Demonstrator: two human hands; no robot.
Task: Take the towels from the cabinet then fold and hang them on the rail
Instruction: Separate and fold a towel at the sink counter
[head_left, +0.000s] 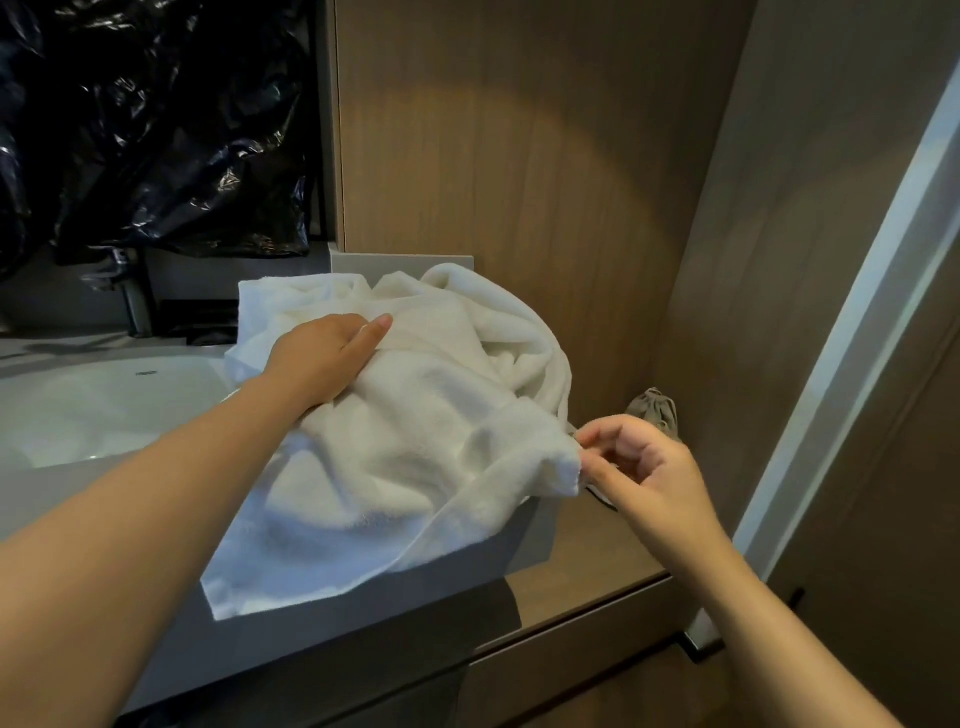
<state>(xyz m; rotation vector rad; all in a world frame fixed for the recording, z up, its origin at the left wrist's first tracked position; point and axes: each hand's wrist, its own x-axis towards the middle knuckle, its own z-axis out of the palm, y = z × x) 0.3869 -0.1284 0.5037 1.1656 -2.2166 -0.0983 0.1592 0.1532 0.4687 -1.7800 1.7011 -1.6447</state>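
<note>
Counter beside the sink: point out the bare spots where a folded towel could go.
Bare: the wooden ledge between the grey counter and the wall, nearer than the pouch; and the sink basin left of the towel. Crowded: the counter top, covered by the towel, with the left hand resting on it and the right hand pinching its corner.

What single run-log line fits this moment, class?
towel: crumpled on counter | left hand: rests on towel | right hand: pinches its corner

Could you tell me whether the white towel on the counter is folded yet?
Not folded: the towel lies crumpled in uneven bunches on the counter; the right hand pinches one corner.
</note>
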